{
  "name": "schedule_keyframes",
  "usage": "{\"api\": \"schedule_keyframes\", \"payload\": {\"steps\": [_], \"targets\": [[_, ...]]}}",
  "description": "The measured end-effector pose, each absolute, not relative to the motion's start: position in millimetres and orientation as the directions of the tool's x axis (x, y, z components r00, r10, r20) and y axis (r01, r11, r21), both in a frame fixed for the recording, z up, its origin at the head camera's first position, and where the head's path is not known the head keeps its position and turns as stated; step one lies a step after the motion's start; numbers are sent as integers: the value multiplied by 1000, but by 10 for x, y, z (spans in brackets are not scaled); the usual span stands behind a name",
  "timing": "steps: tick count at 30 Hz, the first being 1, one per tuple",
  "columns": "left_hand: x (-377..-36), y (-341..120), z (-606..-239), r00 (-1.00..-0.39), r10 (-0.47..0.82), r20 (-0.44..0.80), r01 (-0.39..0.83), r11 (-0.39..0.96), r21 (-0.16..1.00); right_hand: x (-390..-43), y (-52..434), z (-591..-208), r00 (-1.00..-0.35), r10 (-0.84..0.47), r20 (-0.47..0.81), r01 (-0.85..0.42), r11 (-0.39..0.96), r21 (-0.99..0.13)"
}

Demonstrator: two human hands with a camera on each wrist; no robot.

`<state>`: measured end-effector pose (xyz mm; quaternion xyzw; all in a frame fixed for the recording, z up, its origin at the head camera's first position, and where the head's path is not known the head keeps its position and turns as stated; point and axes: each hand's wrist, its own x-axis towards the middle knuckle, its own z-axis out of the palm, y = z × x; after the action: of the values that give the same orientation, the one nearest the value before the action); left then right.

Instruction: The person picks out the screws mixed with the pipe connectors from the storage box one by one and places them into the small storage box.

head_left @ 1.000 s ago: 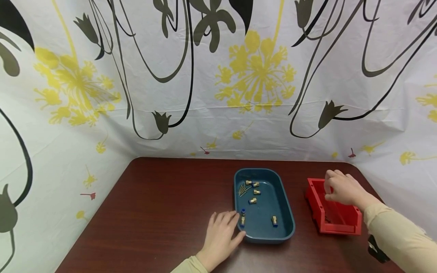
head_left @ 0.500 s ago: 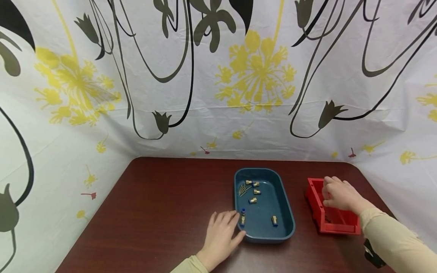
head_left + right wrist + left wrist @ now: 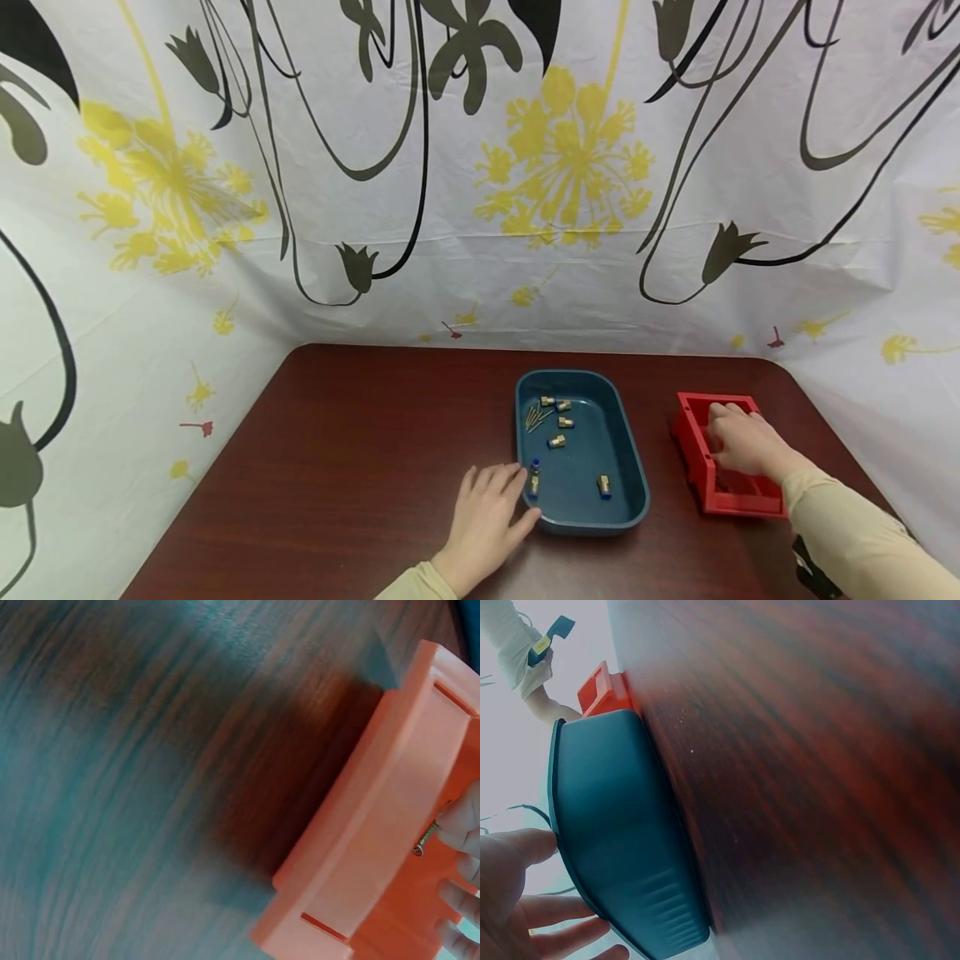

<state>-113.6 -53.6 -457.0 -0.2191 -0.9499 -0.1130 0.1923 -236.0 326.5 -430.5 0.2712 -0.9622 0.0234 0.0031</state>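
The right hand [image 3: 738, 439] reaches into the red bin [image 3: 692, 454], fingertips pinching a small screw [image 3: 424, 839]; the left hand [image 3: 483, 521] lies flat, fingers relaxed, against the blue tray [image 3: 628, 462] holding brass fittings [image 3: 556, 441]; no legible writing.

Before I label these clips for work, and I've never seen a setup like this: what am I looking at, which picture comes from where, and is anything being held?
No machine here: a person works with two bare hands, wearing three cameras. The wide picture comes from the head; the two close, tilted ones come from each wrist. On the dark wooden table stand a blue tray holding small brass fittings and thin screws, and a red bin. The left hand lies flat with straight fingers against the tray's near corner, holding nothing. The right hand reaches into the red bin; its wrist view shows the fingertips pinching a small screw.
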Motion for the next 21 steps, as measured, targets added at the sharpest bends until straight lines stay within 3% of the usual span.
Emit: {"api": "schedule_keyframes", "payload": {"steps": [21], "targets": [[-1133, -544, -4567, -828, 382, 411, 470, 872, 136, -2343, 3231, -4456, -888, -456, -67, -449, 888, -94]]}}
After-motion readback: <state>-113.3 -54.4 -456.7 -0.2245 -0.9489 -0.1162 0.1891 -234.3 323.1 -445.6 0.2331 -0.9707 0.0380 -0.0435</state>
